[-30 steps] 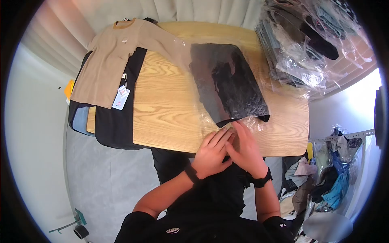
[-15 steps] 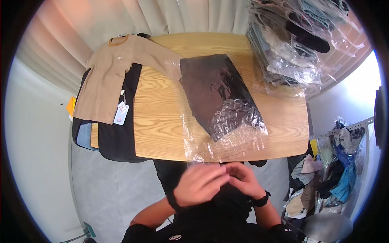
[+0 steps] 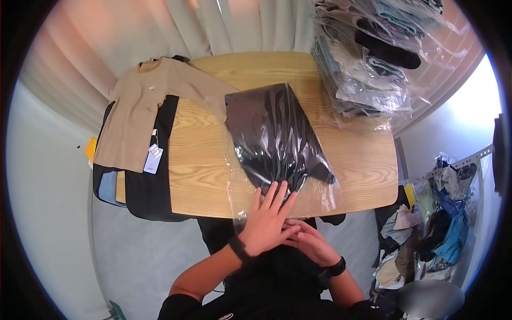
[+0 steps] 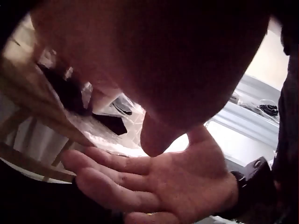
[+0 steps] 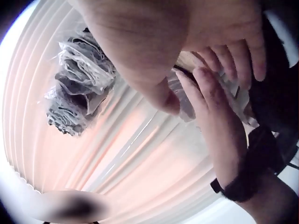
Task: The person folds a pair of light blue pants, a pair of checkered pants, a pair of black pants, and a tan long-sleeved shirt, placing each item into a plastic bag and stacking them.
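A dark folded garment in a clear plastic bag (image 3: 266, 128) lies on the table, its near end drawn into creases. My left hand (image 3: 266, 221) rests on that end, fingers straight and spread over the plastic. Just beside and below it is my right hand (image 3: 316, 245), its fingertips close to the left palm. In the left wrist view the right hand (image 4: 173, 179) shows its palm up with relaxed, straight fingers, while the left hand (image 4: 154, 60) looms dark above. The right wrist view shows the left hand (image 5: 217, 116) below the right palm (image 5: 154, 42).
On the wooden table (image 3: 362, 186), a tan long-sleeved top (image 3: 130, 114) with a hang tag (image 3: 153, 159) lies over black clothing (image 3: 146, 197) at left. Bagged garments (image 3: 368, 80) are piled high at the back right. Beyond the right edge are heaped clothes (image 3: 397, 240) and a rack (image 3: 464, 165).
The hands drew back toward the body, then the left hand reached forward onto the bag with fingers spread. The bag's near end, loosely crinkled before, is now pulled into lengthwise creases.
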Motion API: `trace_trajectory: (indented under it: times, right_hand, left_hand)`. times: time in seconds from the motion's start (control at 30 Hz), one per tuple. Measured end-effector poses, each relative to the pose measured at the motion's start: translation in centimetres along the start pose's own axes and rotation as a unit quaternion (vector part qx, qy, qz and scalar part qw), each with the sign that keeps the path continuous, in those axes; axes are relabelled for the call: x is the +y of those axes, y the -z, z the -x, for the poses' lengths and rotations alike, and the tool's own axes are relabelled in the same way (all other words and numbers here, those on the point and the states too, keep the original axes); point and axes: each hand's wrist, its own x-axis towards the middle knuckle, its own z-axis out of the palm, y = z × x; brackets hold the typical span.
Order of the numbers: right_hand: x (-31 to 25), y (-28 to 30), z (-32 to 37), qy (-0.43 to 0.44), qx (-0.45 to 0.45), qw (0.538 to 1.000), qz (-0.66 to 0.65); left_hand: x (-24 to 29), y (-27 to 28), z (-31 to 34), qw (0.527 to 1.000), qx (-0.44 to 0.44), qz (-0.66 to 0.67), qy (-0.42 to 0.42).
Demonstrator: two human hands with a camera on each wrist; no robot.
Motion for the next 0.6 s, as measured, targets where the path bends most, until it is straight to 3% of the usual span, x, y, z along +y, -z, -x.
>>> trace_trajectory:
  times: [0.17,0.27,0.33,0.43,0.57,0.6]
  right_hand:
    - [-0.1,0.3,0.8,0.020,-0.029,0.997,-0.070]
    - [0.0,1.5,2.4,-0.004,0.003,0.998,-0.055]
    - [-0.4,0.6,2.7,-0.007,0.035,0.997,-0.062]
    - [-0.2,-0.3,2.6,0.024,0.109,0.991,-0.074]
    - [-0.4,-1.1,1.9,0.028,0.130,0.986,-0.102]
    - [-0.3,-1.0,1.9,0.029,0.131,0.986,-0.102]
  left_hand:
    - [2.8,1.0,3.2,0.997,-0.068,0.029,-0.011]
    - [4.5,1.6,5.0,0.984,-0.106,0.115,-0.090]
    - [4.4,2.2,4.9,0.972,-0.102,0.189,-0.091]
    - [3.5,3.6,3.8,0.982,0.010,0.180,-0.053]
    - [2.5,3.0,3.6,0.994,0.019,0.100,-0.040]
    - [2.5,1.8,3.9,0.992,0.002,0.106,-0.076]
